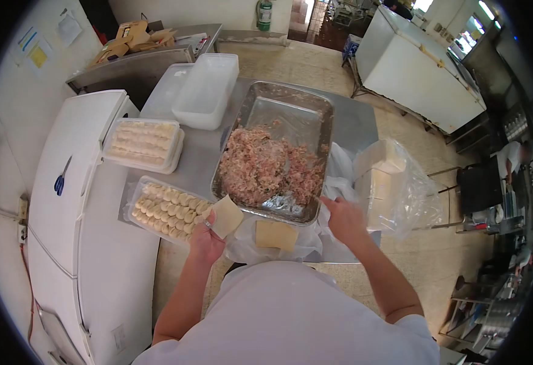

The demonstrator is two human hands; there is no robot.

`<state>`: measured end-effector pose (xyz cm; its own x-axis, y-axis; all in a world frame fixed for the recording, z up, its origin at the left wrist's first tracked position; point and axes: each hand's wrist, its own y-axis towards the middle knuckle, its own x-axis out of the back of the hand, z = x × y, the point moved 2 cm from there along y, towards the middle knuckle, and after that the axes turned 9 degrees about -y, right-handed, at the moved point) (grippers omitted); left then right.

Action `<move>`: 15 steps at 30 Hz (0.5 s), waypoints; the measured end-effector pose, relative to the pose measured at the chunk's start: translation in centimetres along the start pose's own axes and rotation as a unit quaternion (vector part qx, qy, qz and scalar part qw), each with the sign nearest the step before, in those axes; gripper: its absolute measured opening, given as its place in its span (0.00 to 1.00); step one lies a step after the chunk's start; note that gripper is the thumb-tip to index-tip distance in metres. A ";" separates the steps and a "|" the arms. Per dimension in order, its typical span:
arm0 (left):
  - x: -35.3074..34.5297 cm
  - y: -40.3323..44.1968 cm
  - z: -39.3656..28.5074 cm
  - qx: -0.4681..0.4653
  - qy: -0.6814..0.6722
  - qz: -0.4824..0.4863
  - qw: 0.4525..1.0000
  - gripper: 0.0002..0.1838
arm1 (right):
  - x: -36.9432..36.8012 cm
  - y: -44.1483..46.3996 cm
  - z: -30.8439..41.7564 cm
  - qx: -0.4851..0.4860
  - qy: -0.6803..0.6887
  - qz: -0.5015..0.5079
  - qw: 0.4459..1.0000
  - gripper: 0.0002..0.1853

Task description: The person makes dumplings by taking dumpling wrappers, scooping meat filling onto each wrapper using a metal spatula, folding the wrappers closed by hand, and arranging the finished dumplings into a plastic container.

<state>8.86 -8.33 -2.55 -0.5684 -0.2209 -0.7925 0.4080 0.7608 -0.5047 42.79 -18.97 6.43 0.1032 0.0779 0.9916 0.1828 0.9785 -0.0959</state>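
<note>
My left hand (207, 241) is closed on a square dumpling wrapper (227, 218), lifted beside the near left corner of a metal tray (321, 121). Ground meat filling (257, 164) is heaped in the tray's nearer part. At the tray's near right corner is my right hand (344, 220), its fingers curled together; whatever they hold is too small to make out. Between my hands, a stack of wrappers (276, 235) lies on white plastic. Left of my left hand, a plastic container (134, 210) holds rows of folded dumplings (169, 210).
A lidded container (111, 159) of dumplings and a white plastic bin (218, 91) stand at the table's left. Bagged blocks of wrappers (379, 191) sit on the right. Blue scissors (61, 182) lie on a white appliance (78, 140); a chest freezer (400, 67) stands beyond.
</note>
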 end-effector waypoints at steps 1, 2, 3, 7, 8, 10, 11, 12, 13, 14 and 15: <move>-0.3 0.2 0.1 0.016 -0.011 0.009 1.000 0.24 | 0.6 0.6 -0.3 -0.005 -0.095 0.015 0.995 0.15; -0.7 0.4 0.4 0.031 -0.023 0.018 0.999 0.23 | 0.7 1.0 -0.2 0.007 -0.129 0.035 0.991 0.14; -1.1 0.6 0.7 0.047 -0.034 0.027 0.998 0.23 | 0.8 1.5 0.0 0.018 -0.162 0.055 0.985 0.13; -1.6 0.9 1.5 0.073 -0.059 0.012 0.996 0.23 | 0.9 1.7 1.7 0.083 -0.217 0.155 0.960 0.09; -1.7 0.9 1.6 0.079 -0.056 0.004 0.995 0.23 | 1.2 1.8 1.8 0.079 -0.209 0.168 0.960 0.08; -1.4 1.1 1.6 0.086 -0.054 0.005 0.995 0.23 | 1.7 1.9 2.1 0.069 -0.194 0.193 0.960 0.08; -1.0 1.2 1.6 0.087 -0.055 0.012 0.995 0.23 | 1.9 2.2 2.0 0.057 -0.189 0.178 0.964 0.08; -0.8 1.2 1.6 0.088 -0.057 0.019 0.994 0.24 | 2.1 2.5 2.0 0.046 -0.185 0.164 0.968 0.07; -0.5 1.2 1.6 0.091 -0.060 0.014 0.994 0.24 | 2.2 2.7 2.0 0.035 -0.179 0.149 0.972 0.07; -0.4 1.3 1.5 0.093 -0.062 0.011 0.994 0.24 | 1.6 2.6 1.9 0.041 -0.183 0.162 0.969 0.08; -0.3 1.4 1.3 0.096 -0.062 0.008 0.993 0.24 | 0.9 2.4 2.0 0.046 -0.186 0.174 0.966 0.08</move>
<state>10.57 -7.96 -3.47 -0.4723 -0.2922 -0.8316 0.5525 0.6370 -0.5376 41.37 -16.21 7.29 -0.2185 0.4518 0.8649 0.1106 0.8921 -0.4381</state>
